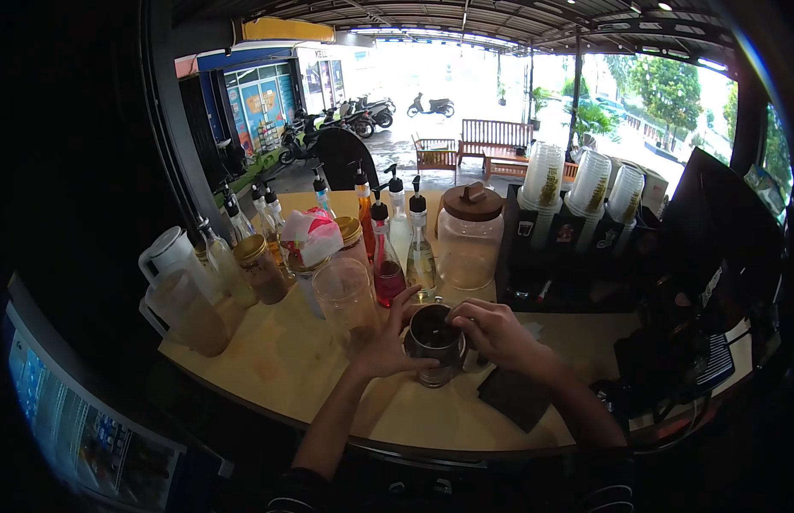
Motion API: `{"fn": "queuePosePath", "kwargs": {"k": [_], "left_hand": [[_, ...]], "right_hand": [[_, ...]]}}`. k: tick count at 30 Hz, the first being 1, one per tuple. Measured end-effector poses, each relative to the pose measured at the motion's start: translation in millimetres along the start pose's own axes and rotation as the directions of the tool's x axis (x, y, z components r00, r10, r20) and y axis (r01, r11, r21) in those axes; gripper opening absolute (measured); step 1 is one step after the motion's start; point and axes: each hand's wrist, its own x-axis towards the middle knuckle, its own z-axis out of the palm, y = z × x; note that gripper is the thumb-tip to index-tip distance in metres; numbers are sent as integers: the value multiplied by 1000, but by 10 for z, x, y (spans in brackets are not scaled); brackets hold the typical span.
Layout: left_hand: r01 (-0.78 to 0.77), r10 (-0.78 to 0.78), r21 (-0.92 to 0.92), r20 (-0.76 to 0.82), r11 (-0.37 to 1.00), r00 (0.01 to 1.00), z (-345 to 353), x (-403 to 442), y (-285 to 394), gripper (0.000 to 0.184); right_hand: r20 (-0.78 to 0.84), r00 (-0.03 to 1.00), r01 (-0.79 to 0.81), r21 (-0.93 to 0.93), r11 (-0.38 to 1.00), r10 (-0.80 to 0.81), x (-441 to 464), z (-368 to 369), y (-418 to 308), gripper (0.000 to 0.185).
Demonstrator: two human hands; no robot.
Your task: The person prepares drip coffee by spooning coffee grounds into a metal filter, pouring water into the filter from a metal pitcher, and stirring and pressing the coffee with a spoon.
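Cup [439, 349] at counter [268, 368], jar [470, 248] toward 1 o'clock, cloth [525, 398] toward 4. Left hand [386, 349] clasps cup from 9 o'clock; right hand [496, 332] pinched by rim, 2 o'clock, on what cannot tell. Likely stiff, light, slippery; best hold: lower wall.

This looks like a small drinks shop, with a counter [273, 376] that opens to the outside. Bottles with pump tops [389, 269], some with red or orange liquid inside, stand between the middle and the far edge of the counter. Tall piles of clear plastic cups [544, 175] sit in a black holder [561, 250] near its far right corner. Two big jugs stand by the left edge. Outside are wooden benches [497, 135] and parked motorbikes [363, 118].
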Motion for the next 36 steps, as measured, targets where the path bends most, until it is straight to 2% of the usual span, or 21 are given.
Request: {"fn": "queuePosePath", "kwargs": {"k": [2, 4, 6, 7, 9, 10, 12, 13, 15, 19, 21, 22, 24, 30, 35, 36], "left_hand": [[-13, 13, -3, -28, 1000, 1000, 44, -27, -2, 118], [-24, 24, -4, -62, 1000, 998, 131, -65, 9, 118], [-52, 65, 60, -235, 997, 970, 296, -90, 33, 118], [-46, 59, 59, -235, 997, 970, 343, -96, -10, 118], [64, -2, 172, -336, 983, 942, 389, -68, -81, 120], [65, -3, 173, -338, 983, 941, 374, -62, -68, 120], [75, -64, 30, -261, 997, 963, 303, -52, -5, 119], [78, -67, 30, -261, 997, 963, 231, -41, -8, 119], [63, -66, -27, -124, 998, 990, 75, -28, -31, 118], [66, -71, -58, -79, 996, 994, 87, -64, 41, 115], [53, 53, 369, -270, 928, 961, 270, -92, 58, 108], [54, 53, 369, -273, 928, 960, 303, -83, 46, 108], [108, -71, 100, -321, 989, 944, 334, -52, 13, 100], [79, -80, -15, -198, 997, 977, 143, -32, -95, 95], [90, -86, 6, -224, 996, 971, 144, -45, -132, 91], [78, -76, -1, -236, 997, 969, 147, -43, -146, 90]], "right_hand": [[-38, 991, 131, 50, 990, -129, -6, 71, 51, 17], [-37, 990, 141, 31, 990, -140, 2, 38, 46, 17], [-8, 1000, 25, 35, 999, -25, 21, 0, 24, 17], [-6, 1000, 21, 39, 999, -21, 20, 27, 39, 17], [-15, 991, 134, 65, 989, -133, 43, 78, 75, 17], [-14, 991, 136, 67, 988, -135, 47, 53, 62, 17], [9, 998, 59, 72, 996, -59, 40, -11, 12, 17], [10, 998, 57, 75, 996, -58, 41, 7, 42, 17], [-6, 995, 101, 69, 993, -100, 53, 49, 119, 16], [22, 996, 89, 4, 996, -89, 15, 38, 98, 15], [21, 993, 112, -5, 994, -112, 48, 45, 88, 15], [17, 991, 135, -19, 991, -134, 63, 40, 81, 16], [43, 991, 127, -19, 992, -126, 62, 19, 49, 16], [46, 994, 97, -24, 995, -96, 107, 31, 105, 17], [18, 998, 59, -26, 998, -58, 144, 81, 81, 16], [14, 995, 98, 2, 995, -98, 151, 116, 102, 16]]}}
